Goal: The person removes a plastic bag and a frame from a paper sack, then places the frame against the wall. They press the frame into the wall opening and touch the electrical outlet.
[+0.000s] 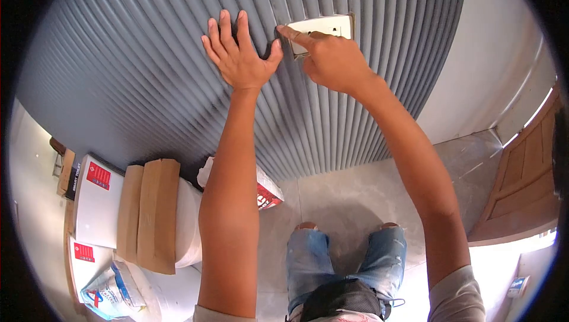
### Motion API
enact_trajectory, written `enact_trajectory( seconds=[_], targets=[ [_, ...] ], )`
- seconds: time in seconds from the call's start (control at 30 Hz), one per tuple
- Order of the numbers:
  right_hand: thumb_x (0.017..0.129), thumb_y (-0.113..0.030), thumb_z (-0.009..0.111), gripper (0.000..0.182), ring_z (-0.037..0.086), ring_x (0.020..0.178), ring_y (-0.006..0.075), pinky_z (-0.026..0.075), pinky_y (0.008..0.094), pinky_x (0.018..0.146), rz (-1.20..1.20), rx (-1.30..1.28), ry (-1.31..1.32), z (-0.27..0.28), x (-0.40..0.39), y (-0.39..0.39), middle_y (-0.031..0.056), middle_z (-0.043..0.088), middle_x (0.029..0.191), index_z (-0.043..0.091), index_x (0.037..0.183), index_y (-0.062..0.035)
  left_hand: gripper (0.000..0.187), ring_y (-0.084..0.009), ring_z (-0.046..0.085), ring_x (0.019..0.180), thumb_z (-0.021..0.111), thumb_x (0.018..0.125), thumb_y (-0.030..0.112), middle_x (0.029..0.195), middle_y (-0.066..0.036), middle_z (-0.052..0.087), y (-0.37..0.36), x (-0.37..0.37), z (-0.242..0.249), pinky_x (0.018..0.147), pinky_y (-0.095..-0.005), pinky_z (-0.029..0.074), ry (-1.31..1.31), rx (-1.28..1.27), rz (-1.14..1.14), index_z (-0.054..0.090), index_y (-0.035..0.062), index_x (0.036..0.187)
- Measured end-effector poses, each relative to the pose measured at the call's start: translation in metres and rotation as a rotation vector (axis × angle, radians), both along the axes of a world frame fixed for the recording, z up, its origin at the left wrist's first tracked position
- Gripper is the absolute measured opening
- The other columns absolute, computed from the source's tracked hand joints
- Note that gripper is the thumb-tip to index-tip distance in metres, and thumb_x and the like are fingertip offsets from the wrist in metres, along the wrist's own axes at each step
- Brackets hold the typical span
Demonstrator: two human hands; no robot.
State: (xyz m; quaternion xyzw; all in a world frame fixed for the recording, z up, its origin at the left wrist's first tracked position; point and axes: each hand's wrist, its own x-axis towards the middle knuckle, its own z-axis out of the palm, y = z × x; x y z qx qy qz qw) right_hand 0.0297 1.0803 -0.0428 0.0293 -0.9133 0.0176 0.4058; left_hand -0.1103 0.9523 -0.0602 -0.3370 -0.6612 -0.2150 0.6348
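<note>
Grey ribbed wall panelling (172, 55) curves across the upper view. My left hand (240, 61) lies against it, palm toward the ribs and fingers spread, holding nothing visible. Just right of that hand, a white socket plate (320, 24) sits in a cutout of the panelling. My right hand (338, 58) covers the plate's lower part. Its index finger stretches left, with the tip at the ribs beside the plate's upper left edge. The other fingers curl in, partly hidden behind the back of the hand.
White boxes with red labels (98, 203), brown cardboard (159, 215) and a blue-white bag (109, 292) are stacked at lower left. A red-white bag (268, 194) rests on the grey floor (338, 191) by the panelling. A brown wooden door (518, 174) stands at right.
</note>
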Motion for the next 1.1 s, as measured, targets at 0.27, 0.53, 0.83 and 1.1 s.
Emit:
enact_trajectory(
  seconds=[0.27,0.53,0.83,1.1],
  targets=[
    [0.073,-0.010,0.057,0.059,0.065,0.063,0.0268,0.052,0.0371,0.055,0.002,0.014,-0.025,0.0022,-0.0011,0.0010,0.0147,0.066,0.080,0.049,0.130,-0.0217,0.072,-0.0359,0.027,0.130,0.060,0.069,0.050,0.139,-0.013,0.035,0.0027,-0.0057,-0.0010,0.108,-0.0514,0.014,0.027,0.047,-0.025,0.046,0.0118,0.129],
    [0.075,-0.009,0.053,0.052,0.065,0.062,0.0270,0.051,0.0377,0.052,-0.027,0.021,-0.042,0.0073,-0.0011,-0.0050,0.0146,0.066,0.080,0.052,0.126,-0.0187,0.080,-0.0336,0.020,0.134,0.063,0.071,0.052,0.142,-0.013,0.030,0.0013,-0.0031,-0.0012,0.109,-0.0507,0.011,-0.003,0.022,-0.014,0.037,0.0107,0.135],
    [0.073,-0.009,0.054,0.054,0.064,0.060,0.0254,0.050,0.0368,0.050,-0.059,0.039,-0.002,0.0028,-0.0026,-0.0049,0.0137,0.065,0.075,0.053,0.126,-0.0192,0.080,-0.0339,0.020,0.134,0.064,0.071,0.052,0.141,-0.014,0.031,0.0010,-0.0036,-0.0005,0.108,-0.0516,0.011,0.002,0.010,-0.015,0.038,0.0108,0.135],
    [0.072,-0.010,0.056,0.054,0.064,0.058,0.0248,0.051,0.0360,0.049,-0.047,0.057,0.045,0.0007,-0.0040,-0.0030,0.0133,0.064,0.075,0.054,0.125,-0.0195,0.082,-0.0336,0.019,0.135,0.066,0.070,0.050,0.142,-0.014,0.029,0.0010,-0.0032,-0.0008,0.108,-0.0514,0.011,-0.003,0.012,-0.018,0.037,0.0108,0.135]
  ],
)
